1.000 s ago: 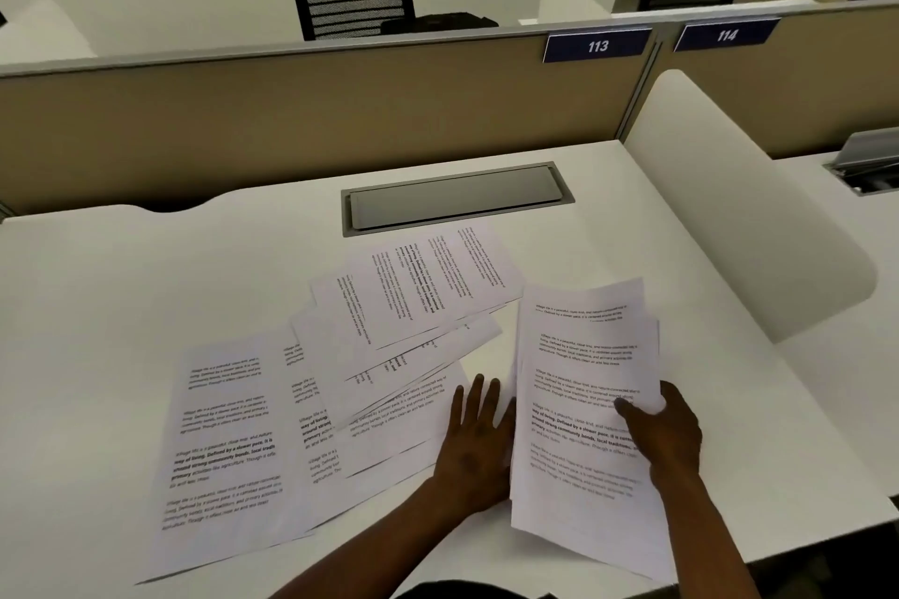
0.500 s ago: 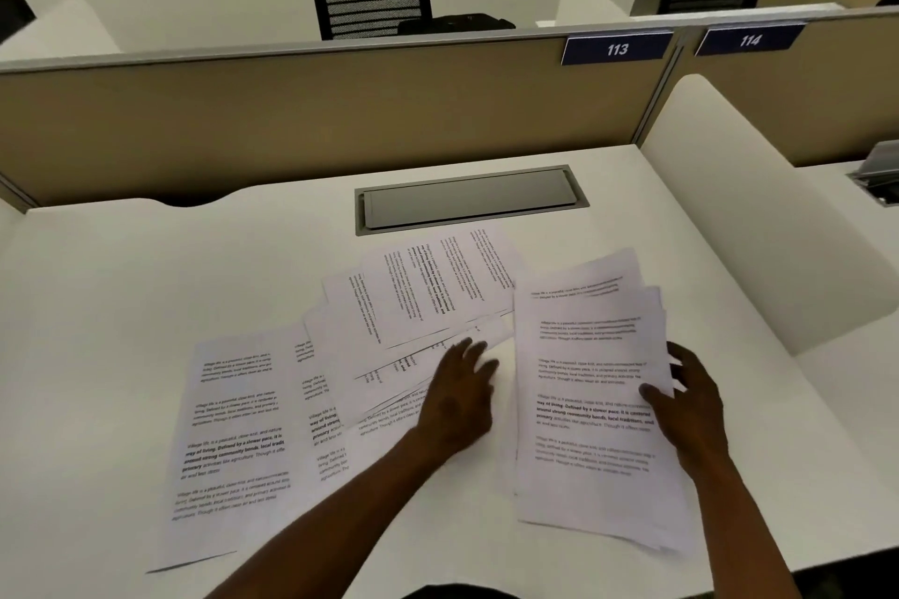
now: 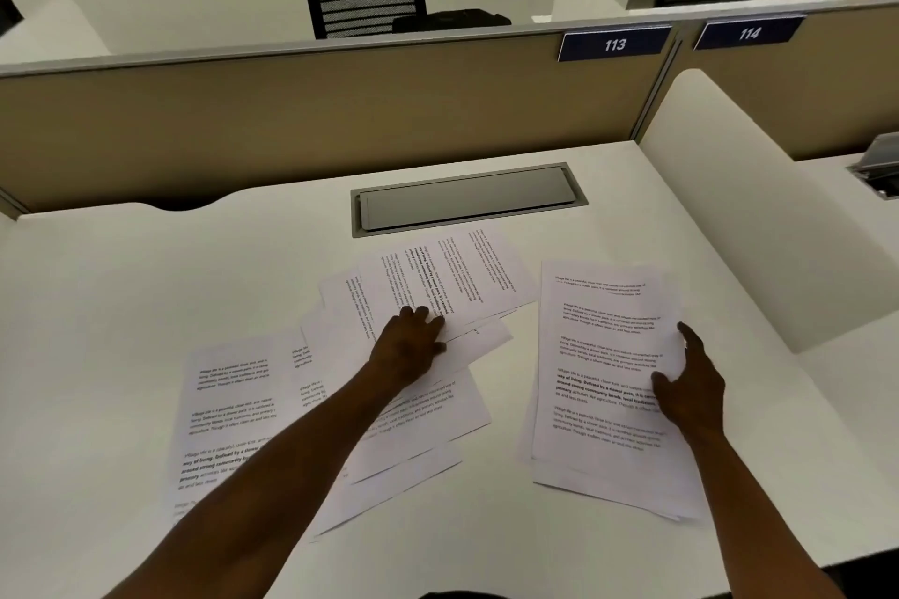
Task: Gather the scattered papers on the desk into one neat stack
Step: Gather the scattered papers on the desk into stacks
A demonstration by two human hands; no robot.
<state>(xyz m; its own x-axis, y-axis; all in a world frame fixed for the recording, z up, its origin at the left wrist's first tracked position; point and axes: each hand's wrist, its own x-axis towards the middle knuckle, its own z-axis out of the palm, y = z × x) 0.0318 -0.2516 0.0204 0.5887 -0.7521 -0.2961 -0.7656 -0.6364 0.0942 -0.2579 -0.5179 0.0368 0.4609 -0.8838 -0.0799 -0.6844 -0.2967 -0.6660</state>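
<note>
Several printed white sheets lie fanned over the middle of the white desk [image 3: 121,306]. The farthest, the sideways sheet [image 3: 452,277], lies just below the cable tray. My left hand [image 3: 408,345] rests on the near edge of that sheet, fingers bent, thumb toward the sheet beneath; whether it pinches paper I cannot tell. A leftmost sheet [image 3: 228,409] lies flat under my left forearm. On the right sits a rough stack of sheets [image 3: 603,370]. My right hand [image 3: 691,384] lies on the stack's right edge, fingers spread and nearly straight.
A grey cable tray lid [image 3: 467,199] is set into the desk behind the papers. A tan partition [image 3: 316,112] with a sign reading 113 closes the far side. A white side divider [image 3: 759,214] stands at the right.
My left hand has reached forward from the near sheets to the farthest sideways sheet. The right-hand stack has shifted rightward, away from the fan, with my right hand moving to its right edge.
</note>
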